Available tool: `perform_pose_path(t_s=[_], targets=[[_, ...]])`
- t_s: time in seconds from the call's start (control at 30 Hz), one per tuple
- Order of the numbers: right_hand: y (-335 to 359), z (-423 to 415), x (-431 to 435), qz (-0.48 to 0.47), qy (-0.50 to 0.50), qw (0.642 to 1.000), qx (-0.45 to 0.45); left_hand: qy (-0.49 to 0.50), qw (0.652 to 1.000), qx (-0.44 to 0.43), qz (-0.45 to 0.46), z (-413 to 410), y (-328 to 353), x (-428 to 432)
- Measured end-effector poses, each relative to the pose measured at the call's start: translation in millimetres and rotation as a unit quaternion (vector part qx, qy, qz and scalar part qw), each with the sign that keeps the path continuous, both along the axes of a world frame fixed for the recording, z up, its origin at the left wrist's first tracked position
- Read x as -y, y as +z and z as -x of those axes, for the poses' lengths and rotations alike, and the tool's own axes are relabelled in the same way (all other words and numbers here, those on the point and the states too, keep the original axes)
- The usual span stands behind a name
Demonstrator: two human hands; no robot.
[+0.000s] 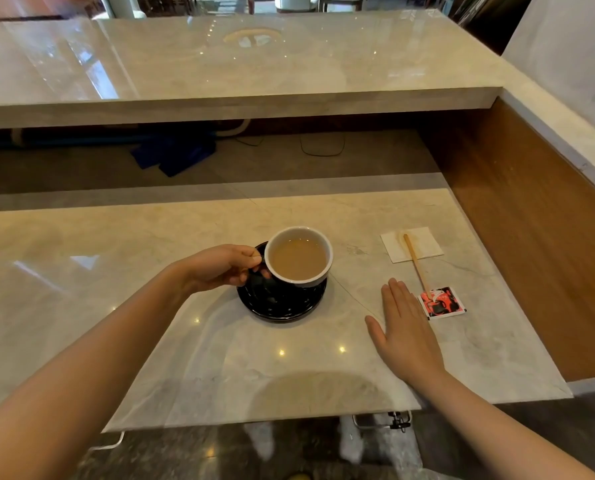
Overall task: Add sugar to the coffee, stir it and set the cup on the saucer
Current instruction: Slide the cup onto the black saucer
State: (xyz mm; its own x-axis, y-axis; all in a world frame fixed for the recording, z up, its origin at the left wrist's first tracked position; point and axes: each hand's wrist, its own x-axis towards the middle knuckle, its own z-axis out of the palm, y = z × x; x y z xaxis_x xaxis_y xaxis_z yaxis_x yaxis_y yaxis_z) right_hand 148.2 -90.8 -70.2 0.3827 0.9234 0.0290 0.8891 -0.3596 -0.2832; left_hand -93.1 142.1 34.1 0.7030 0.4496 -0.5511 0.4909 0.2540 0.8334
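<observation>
A dark cup with a white inside [299, 256], full of milky brown coffee, is over the black saucer [282, 299] on the marble counter. My left hand [225, 266] grips the cup's handle from the left. My right hand [405, 332] lies flat on the counter, palm down and fingers apart, to the right of the saucer. Just beyond its fingertips lies a torn red and black sugar packet [441, 303]. A wooden stir stick [415, 263] rests with its far end on a white napkin [412, 244] and its near end by the packet.
The marble counter [116, 258] ends at a near edge below my arms. A raised marble bar top [240, 64] runs across the back. A wooden side wall [531, 230] borders the right. Blue cloth [175, 154] and cables lie on the lower shelf behind.
</observation>
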Motion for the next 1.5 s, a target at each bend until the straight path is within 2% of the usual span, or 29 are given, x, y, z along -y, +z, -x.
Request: perform_pose_path(t_s=[0.43, 0.83, 1.07, 1.23, 1.4, 1.5], targets=[[4, 1, -1, 0.004, 0.005, 1.000, 0.001, 0.010, 1.000, 0.007, 0.018, 21, -20, -2], [6, 1, -1, 0.004, 0.005, 1.000, 0.003, -0.015, 0.999, -0.048, -0.002, 14, -14, -11], [6, 1, 0, 0.003, 0.006, 1.000, 0.001, -0.055, 0.986, -0.105, -0.119, 19, -20, -9], [6, 2, -1, -0.003, 0.008, 1.000, -0.002, -0.040, 0.983, -0.084, -0.155, 23, -22, -8], [5, 1, 0, -0.003, 0.007, 1.000, -0.002, -0.016, 0.964, -0.076, -0.253, 20, -27, -1], [5, 1, 0, -0.003, 0.005, 1.000, -0.005, -0.016, 0.959, -0.065, -0.276, 22, -28, -1]])
